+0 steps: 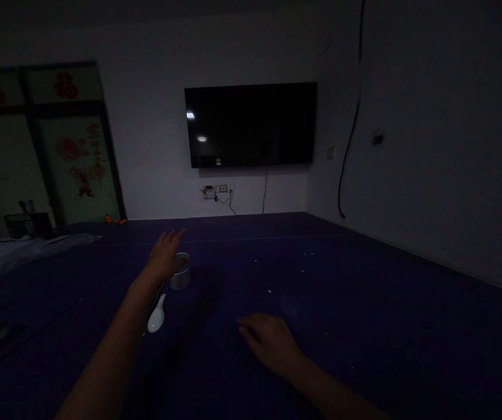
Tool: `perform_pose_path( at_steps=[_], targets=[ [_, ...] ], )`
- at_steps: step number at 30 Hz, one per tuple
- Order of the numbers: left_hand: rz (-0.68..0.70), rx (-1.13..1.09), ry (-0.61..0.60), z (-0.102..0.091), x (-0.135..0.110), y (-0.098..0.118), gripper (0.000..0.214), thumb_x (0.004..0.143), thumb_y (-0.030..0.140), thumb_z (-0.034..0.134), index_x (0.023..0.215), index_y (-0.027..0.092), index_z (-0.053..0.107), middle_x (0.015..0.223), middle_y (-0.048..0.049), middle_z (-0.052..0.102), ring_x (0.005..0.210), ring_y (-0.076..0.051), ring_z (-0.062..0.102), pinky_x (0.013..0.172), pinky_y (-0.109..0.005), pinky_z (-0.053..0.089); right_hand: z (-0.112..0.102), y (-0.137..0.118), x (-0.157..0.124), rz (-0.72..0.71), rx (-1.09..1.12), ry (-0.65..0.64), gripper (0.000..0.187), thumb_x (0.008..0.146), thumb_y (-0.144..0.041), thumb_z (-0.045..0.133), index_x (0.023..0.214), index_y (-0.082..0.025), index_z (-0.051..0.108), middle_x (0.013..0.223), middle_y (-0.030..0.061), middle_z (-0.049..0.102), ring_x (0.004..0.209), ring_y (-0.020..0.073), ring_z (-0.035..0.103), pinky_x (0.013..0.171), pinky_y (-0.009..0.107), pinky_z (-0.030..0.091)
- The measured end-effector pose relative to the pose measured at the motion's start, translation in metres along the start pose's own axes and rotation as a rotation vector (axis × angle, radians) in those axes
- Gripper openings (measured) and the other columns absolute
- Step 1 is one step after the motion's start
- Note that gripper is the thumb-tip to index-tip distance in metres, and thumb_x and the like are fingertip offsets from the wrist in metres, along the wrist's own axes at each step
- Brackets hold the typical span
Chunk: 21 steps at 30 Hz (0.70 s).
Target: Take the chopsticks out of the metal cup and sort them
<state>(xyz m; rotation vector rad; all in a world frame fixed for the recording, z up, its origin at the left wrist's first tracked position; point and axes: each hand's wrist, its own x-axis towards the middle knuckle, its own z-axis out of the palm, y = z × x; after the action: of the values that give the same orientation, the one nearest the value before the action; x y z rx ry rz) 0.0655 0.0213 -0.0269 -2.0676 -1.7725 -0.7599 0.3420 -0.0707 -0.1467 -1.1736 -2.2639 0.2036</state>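
My left hand is raised with its fingers stretched out and apart. It is beside a small grey cylindrical cup, with the thumb side overlapping the cup's rim; whether they touch I cannot tell. A white spoon lies just right of my left forearm, bowl towards me. Next to it a thin, stick-like item shows, partly hidden by the forearm. To the right, low over the dark blue surface, my right hand is curled, thumb tip close to the index finger. Nothing shows between them.
Tiny white bits are scattered over the blue tabletop. At the left lies crumpled clear plastic, near a dark box-like holder. Small orange objects sit at the far edge. A television hangs on the wall.
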Motion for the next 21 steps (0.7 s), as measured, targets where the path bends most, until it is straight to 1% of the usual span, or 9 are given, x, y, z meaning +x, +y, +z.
perform_pose_path(
  at_steps=[2, 4, 6, 8, 10, 11, 12, 16, 21],
  targets=[
    [0.107, -0.147, 0.154, -0.004, -0.01, 0.038, 0.057, 0.082, 0.035, 0.056, 0.134, 0.02, 0.039, 0.141, -0.0106, 0.043, 0.135, -0.028, 0.03, 0.108, -0.048, 0.028, 0.001, 0.001, 0.0, 0.02, 0.016, 0.073, 0.033, 0.09, -0.029, 0.041, 0.11, -0.023, 0.067, 0.105, 0.0047, 0.07, 0.092, 0.0179, 0.065, 0.084, 0.028, 0.046],
    [0.186, -0.306, 0.23, 0.006, -0.033, 0.078, 0.043, 0.09, 0.038, 0.043, 0.129, 0.02, 0.045, 0.134, -0.009, 0.05, 0.131, -0.024, 0.037, 0.106, -0.045, 0.033, 0.002, 0.003, 0.0, 0.024, 0.019, 0.129, 0.033, 0.09, -0.026, 0.041, 0.112, -0.022, 0.065, 0.108, 0.0051, 0.069, 0.093, 0.0172, 0.065, 0.084, 0.028, 0.046],
    [0.281, -0.412, 0.187, 0.027, -0.064, 0.111, 0.039, 0.094, 0.038, 0.034, 0.126, 0.02, 0.048, 0.13, -0.0082, 0.054, 0.126, -0.021, 0.043, 0.105, -0.042, 0.036, 0.002, 0.003, 0.0, 0.041, -0.022, 0.137, 0.033, 0.086, -0.019, 0.041, 0.108, -0.021, 0.066, 0.103, 0.006, 0.07, 0.09, 0.0172, 0.065, 0.082, 0.027, 0.047],
    [0.413, -0.441, 0.073, 0.048, -0.096, 0.131, 0.041, 0.094, 0.04, 0.034, 0.128, 0.022, 0.047, 0.131, -0.0078, 0.054, 0.125, -0.021, 0.045, 0.104, -0.043, 0.037, 0.002, 0.004, 0.0, 0.067, -0.09, 0.101, 0.032, 0.08, -0.011, 0.043, 0.098, -0.019, 0.069, 0.095, 0.0068, 0.071, 0.086, 0.0179, 0.065, 0.079, 0.027, 0.047],
    [0.518, -0.478, -0.035, 0.064, -0.12, 0.138, 0.041, 0.096, 0.035, 0.028, 0.129, 0.021, 0.048, 0.126, -0.0086, 0.058, 0.119, -0.02, 0.05, 0.101, -0.041, 0.04, 0.003, 0.004, -0.001, 0.067, -0.131, 0.058, 0.031, 0.075, -0.007, 0.045, 0.09, -0.018, 0.069, 0.093, 0.007, 0.071, 0.086, 0.0185, 0.064, 0.078, 0.027, 0.046],
    [0.53, -0.504, -0.081, 0.069, -0.127, 0.138, 0.042, 0.096, 0.033, 0.025, 0.13, 0.021, 0.047, 0.123, -0.0089, 0.06, 0.114, -0.018, 0.054, 0.099, -0.038, 0.043, 0.004, 0.004, -0.001, 0.055, -0.133, 0.042, 0.031, 0.074, -0.007, 0.046, 0.09, -0.018, 0.069, 0.095, 0.007, 0.071, 0.088, 0.0184, 0.064, 0.079, 0.026, 0.046],
    [0.51, -0.524, -0.103, 0.071, -0.132, 0.137, 0.043, 0.096, 0.033, 0.023, 0.13, 0.02, 0.047, 0.121, -0.0091, 0.061, 0.111, -0.018, 0.055, 0.096, -0.036, 0.045, 0.004, 0.004, -0.002, 0.039, -0.128, 0.031, 0.031, 0.074, -0.007, 0.046, 0.091, -0.018, 0.069, 0.097, 0.0068, 0.07, 0.089, 0.0183, 0.064, 0.08, 0.026, 0.045],
    [0.466, -0.51, -0.161, 0.07, -0.133, 0.127, 0.044, 0.096, 0.035, 0.022, 0.127, 0.019, 0.049, 0.115, -0.0093, 0.063, 0.105, -0.019, 0.058, 0.092, -0.036, 0.046, 0.006, -0.002, -0.003, 0.029, -0.119, 0.015, 0.03, 0.077, -0.01, 0.045, 0.094, -0.018, 0.069, 0.096, 0.0064, 0.07, 0.088, 0.0178, 0.064, 0.078, 0.025, 0.045],
    [0.496, -0.473, -0.205, 0.067, -0.13, 0.124, 0.044, 0.096, 0.036, 0.022, 0.128, 0.02, 0.048, 0.113, -0.0086, 0.064, 0.103, -0.019, 0.058, 0.09, -0.034, 0.047, 0.005, -0.009, -0.006, 0.049, -0.145, -0.007, 0.033, 0.076, -0.008, 0.044, 0.095, -0.019, 0.069, 0.095, 0.0064, 0.07, 0.086, 0.0176, 0.064, 0.077, 0.025, 0.045]
  ],
)
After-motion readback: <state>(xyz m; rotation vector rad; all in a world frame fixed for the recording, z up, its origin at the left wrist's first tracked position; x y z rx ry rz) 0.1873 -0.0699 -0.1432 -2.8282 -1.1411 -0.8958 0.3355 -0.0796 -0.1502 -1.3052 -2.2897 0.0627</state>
